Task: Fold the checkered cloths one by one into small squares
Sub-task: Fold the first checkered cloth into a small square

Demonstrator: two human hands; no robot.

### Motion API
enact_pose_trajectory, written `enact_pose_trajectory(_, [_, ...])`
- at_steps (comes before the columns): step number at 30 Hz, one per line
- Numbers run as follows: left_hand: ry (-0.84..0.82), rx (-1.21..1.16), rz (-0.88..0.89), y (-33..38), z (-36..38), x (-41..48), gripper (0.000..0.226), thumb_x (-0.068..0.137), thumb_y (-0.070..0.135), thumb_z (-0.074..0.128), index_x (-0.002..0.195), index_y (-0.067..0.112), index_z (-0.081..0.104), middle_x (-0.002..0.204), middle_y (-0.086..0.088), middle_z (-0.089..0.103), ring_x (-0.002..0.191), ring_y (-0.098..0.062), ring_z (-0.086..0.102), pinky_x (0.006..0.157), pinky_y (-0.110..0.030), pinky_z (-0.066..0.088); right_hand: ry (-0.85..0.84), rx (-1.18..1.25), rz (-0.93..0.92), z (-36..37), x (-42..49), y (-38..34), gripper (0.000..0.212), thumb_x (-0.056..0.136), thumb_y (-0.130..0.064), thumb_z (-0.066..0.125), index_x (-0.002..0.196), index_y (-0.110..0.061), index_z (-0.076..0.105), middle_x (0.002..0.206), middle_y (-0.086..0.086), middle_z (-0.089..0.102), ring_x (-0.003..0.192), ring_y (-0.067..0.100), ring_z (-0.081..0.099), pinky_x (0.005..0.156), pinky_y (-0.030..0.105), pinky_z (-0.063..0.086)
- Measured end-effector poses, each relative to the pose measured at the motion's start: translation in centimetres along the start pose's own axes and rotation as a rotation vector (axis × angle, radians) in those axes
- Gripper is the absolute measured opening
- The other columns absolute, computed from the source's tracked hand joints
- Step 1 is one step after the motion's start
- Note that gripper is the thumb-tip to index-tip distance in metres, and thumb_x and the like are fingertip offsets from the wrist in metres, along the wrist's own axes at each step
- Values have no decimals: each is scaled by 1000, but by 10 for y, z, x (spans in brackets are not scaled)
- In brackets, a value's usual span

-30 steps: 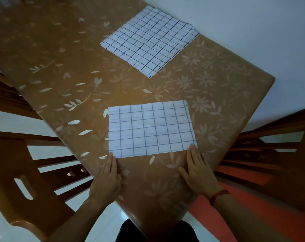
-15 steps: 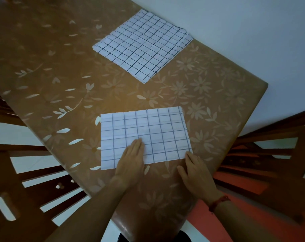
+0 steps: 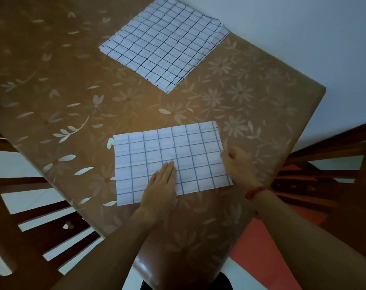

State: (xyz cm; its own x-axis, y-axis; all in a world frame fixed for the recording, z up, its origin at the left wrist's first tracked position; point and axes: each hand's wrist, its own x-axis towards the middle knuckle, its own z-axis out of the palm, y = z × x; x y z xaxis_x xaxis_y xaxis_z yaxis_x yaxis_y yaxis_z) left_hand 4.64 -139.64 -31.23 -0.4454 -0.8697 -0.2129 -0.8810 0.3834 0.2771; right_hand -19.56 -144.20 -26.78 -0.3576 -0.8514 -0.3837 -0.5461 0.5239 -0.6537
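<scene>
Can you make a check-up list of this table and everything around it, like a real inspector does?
Surface: table with a brown flowery cover.
Job's things: near cloth folded into a rectangle, lying flat; far cloths stacked flat by the far edge.
Clutter: nothing seen.
Hands: left hand presses flat on the near cloth; right hand pinches its right edge.
Cables: nothing seen.
Surroundings: wooden chairs on both sides, white wall, red bracelet on the right wrist.

Light: dim, indoor. Wall (image 3: 303,38): cool grey-blue. Bench (image 3: 136,114): warm amber patch mid-surface, darkening toward the far left corner. Near checkered cloth (image 3: 167,151) and far checkered cloth (image 3: 163,42): brightest surfaces, not blown out. Shadows: soft, faint. Glare: slight sheen on bench's near rounded corner. Sharpness: adequate, mild grain. Edges: wide-angle bowing, straight lines splay outward.
</scene>
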Motion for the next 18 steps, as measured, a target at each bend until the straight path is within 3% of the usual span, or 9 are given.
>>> enact_pose_trajectory(2, [6,-15,-2,1,-1,0,65,87,16,36,149,1,24,158,-13,16,147,-26,11,117,-40,12,1,180,131,1,14,-6,27,79,-37,55,75,-10,57,69,-2,58,68,17,57,65,37,50])
enact_pose_trajectory(4, [20,-22,-11,1,-1,0,64,86,15,37,148,1,26,157,-13,19,146,-26,14,116,-40,13,-2,288,193,1,26,-17,21,84,-26,58,75,-8,61,66,1,56,64,16,53,63,33,47])
enact_pose_trajectory(7, [31,-34,-16,0,1,0,64,86,16,30,148,2,27,157,-13,20,146,-25,14,117,-40,15,-144,221,305,8,41,-12,26,93,-6,46,68,-6,52,62,4,44,54,16,41,63,36,51])
enact_pose_trajectory(9, [37,-50,-12,1,1,0,63,88,16,29,149,2,24,158,-12,17,147,-24,11,118,-40,13,-161,219,366,11,50,8,28,97,-7,41,69,-10,47,64,9,47,50,17,41,66,43,55])
enact_pose_trajectory(11, [50,-76,-18,2,1,0,61,91,12,37,149,3,22,159,-11,14,147,-23,8,118,-39,9,-116,320,467,8,42,5,20,97,-15,48,77,-11,48,78,18,58,49,19,49,54,32,51])
enact_pose_trajectory(13, [57,-95,-22,3,-1,0,61,93,11,39,150,5,18,160,-9,10,148,-22,3,117,-36,4,-99,339,439,4,37,-15,22,88,-29,60,75,-11,55,75,10,60,56,17,52,57,29,47])
enact_pose_trajectory(15, [37,-100,-16,3,-4,-1,62,95,12,35,152,7,11,161,-6,1,148,-19,-5,118,-34,-1,-96,335,392,7,38,-29,33,76,-39,70,86,-8,64,84,6,65,73,21,62,72,36,55])
enact_pose_trajectory(17, [25,-99,-8,2,-5,-2,62,96,13,33,152,8,8,161,-5,-3,147,-18,-8,119,-34,-1,-90,329,356,5,35,-37,46,72,-35,77,102,-2,66,98,13,69,89,29,67,83,43,56])
enact_pose_trajectory(18, [22,-95,-8,1,-5,-3,63,96,13,34,152,7,9,161,-6,-2,147,-18,-8,120,-35,1,-69,322,324,4,34,-40,44,72,-29,78,101,2,66,100,19,69,90,32,67,83,44,57])
